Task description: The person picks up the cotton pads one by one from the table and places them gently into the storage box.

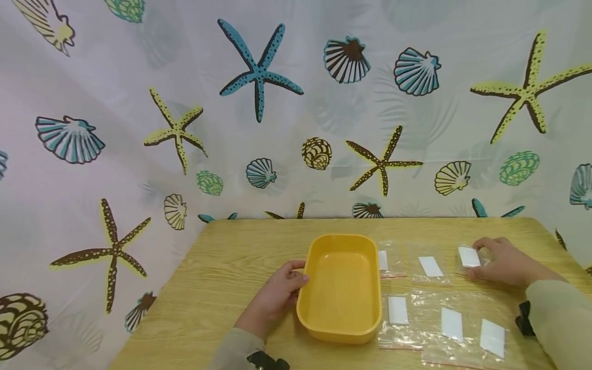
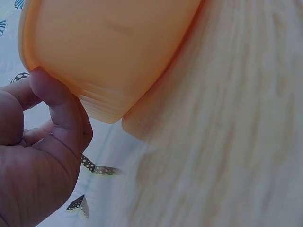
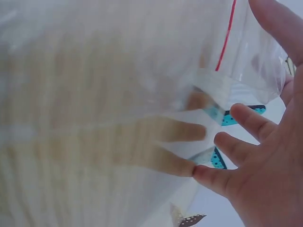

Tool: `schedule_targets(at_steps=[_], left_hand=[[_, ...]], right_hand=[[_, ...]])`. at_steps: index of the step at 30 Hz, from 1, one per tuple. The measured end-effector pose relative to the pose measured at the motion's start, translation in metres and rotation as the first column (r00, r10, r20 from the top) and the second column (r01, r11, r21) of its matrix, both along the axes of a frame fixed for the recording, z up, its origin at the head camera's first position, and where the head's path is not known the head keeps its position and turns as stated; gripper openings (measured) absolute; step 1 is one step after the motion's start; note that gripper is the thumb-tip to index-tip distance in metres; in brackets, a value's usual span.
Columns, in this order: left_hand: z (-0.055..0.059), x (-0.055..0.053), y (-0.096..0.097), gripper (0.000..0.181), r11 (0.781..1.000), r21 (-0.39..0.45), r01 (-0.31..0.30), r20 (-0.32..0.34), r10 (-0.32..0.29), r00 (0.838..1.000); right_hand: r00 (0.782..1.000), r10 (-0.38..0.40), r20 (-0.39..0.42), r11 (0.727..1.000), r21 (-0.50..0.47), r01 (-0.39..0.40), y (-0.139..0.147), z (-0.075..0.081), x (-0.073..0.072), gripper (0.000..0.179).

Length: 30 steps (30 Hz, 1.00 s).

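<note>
On the wooden table stands a yellow plastic tub [image 1: 341, 329] with nothing inside it. My left hand [image 1: 279, 288] grips the tub's left rim, and in the left wrist view the thumb [image 2: 45, 85] presses on that edge. To the right, my right hand [image 1: 504, 262] pinches a clear zip bag [image 1: 469, 257] with a white rectangle showing on it. The right wrist view has this bag's red seal line [image 3: 226, 35] close by the thumb, with the other fingers [image 3: 236, 146] spread beside the clear plastic.
Several more clear zip bags with white rectangles lie right of the tub, among them a back one [image 1: 430, 266] and a front one [image 1: 398, 311]. A curtain [image 1: 287, 190] with starfish and shells hangs behind the table [image 1: 231, 257] and along its left side.
</note>
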<state>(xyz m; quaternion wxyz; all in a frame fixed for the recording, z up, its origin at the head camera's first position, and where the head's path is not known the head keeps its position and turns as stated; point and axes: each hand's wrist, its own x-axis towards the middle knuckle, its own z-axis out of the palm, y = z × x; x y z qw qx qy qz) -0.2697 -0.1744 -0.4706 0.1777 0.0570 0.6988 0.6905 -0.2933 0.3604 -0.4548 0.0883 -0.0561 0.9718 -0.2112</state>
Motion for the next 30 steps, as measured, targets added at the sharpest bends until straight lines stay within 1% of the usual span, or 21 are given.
schedule_targets(at_steps=[3,7,10,14,20,25,30], left_hand=[[0.0,0.0,0.0,0.051,1.0,-0.005,-0.006,-0.002,0.006,1.0],[0.0,0.001,0.0,0.05,1.0,0.004,-0.003,0.0,0.003,1.0],[-0.001,0.001,0.001,0.05,1.0,0.006,-0.003,0.0,0.003,1.0],[-0.001,0.001,0.001,0.051,1.0,0.001,-0.008,0.001,0.008,1.0],[-0.001,0.002,0.0,0.051,1.0,0.012,-0.011,0.005,0.011,1.0],[0.001,0.002,0.002,0.05,1.0,0.004,-0.008,0.009,0.008,1.0],[0.003,0.0,0.003,0.049,1.0,-0.006,-0.01,0.016,0.011,1.0]], right_hand=[[1.0,-0.009,-0.019,1.0,-0.022,0.008,-0.001,0.003,0.001,0.092],[0.996,0.018,-0.089,0.998,-0.051,-0.023,-0.01,0.009,0.004,0.089],[0.991,0.028,-0.132,0.998,-0.061,-0.036,-0.022,0.016,0.008,0.089],[0.985,0.022,-0.173,0.999,-0.038,-0.029,-0.04,0.028,0.015,0.091],[0.968,0.053,-0.244,0.998,-0.022,-0.06,-0.062,0.04,0.026,0.092],[0.954,0.081,-0.288,0.995,-0.028,-0.093,-0.081,0.049,0.038,0.087],[0.938,0.122,-0.325,0.989,-0.041,-0.143,-0.102,0.058,0.048,0.079]])
